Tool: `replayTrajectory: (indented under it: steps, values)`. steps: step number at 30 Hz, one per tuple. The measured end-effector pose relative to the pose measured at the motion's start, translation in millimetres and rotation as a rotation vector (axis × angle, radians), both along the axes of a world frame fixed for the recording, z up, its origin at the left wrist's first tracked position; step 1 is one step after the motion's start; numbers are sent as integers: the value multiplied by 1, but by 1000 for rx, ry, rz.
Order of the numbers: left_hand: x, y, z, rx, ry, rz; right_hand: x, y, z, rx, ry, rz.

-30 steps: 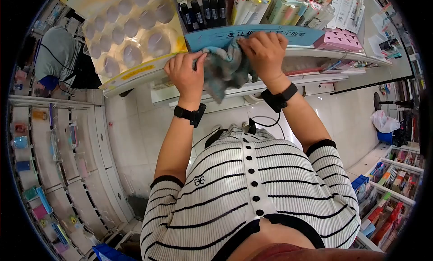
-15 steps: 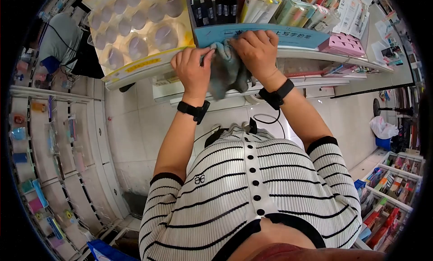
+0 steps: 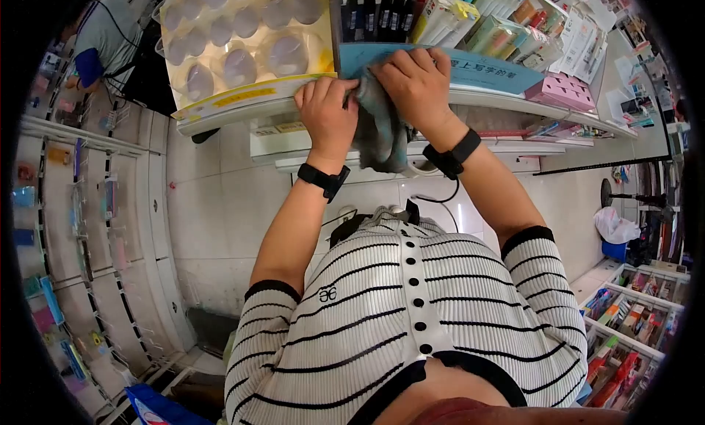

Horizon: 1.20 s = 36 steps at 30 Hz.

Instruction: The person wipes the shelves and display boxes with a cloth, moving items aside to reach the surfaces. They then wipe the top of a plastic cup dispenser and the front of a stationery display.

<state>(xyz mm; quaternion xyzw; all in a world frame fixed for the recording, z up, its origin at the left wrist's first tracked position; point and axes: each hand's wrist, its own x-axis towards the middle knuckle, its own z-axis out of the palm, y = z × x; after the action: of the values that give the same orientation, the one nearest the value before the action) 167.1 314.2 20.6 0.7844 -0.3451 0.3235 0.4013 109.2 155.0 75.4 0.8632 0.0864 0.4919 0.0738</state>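
A grey-green cloth hangs over the front edge of the display shelf. My left hand is closed, thumb and fingers pinching the cloth's left edge beside the yellow-edged tray front. Curled fingers of my right hand grip the upper part of the cloth against the blue sign, partly covering its printed text. Both wrists wear black bands. Right behind the sign, several black markers stand upright in a compartment.
Left of the markers lies a tray of clear plastic domes. Boxed pens and a pink box sit to the right. A person is at far left. Shelving lines the left, drawers of goods the right.
The view has shifted, with the display sitting slightly farther right. My left hand has moved a little right and down, closer to my right hand. The cloth hangs slightly lower.
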Motion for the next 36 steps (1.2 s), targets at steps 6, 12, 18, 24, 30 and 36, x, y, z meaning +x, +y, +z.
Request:
replayTrajectory:
  steps: [6, 12, 18, 24, 30, 36]
  values:
    - [-1, 0, 1, -35, 40, 46, 12, 9, 28, -14, -91, 15]
    - [-6, 3, 8, 67, 198, 47, 7, 9, 10, 1, -65, -8]
    - [-1, 2, 0, 23, 175, 28, 8, 4, 23, -76, -65, -18]
    - [1, 1, 3, 5, 93, 51, 20, 13, 30, 10, -148, -10]
    - [-1, 4, 6, -3, 242, -32, 8, 3, 2, -74, 39, 13]
    - [1, 4, 6, -3, 157, 11, 16, 9, 34, -23, -96, -28]
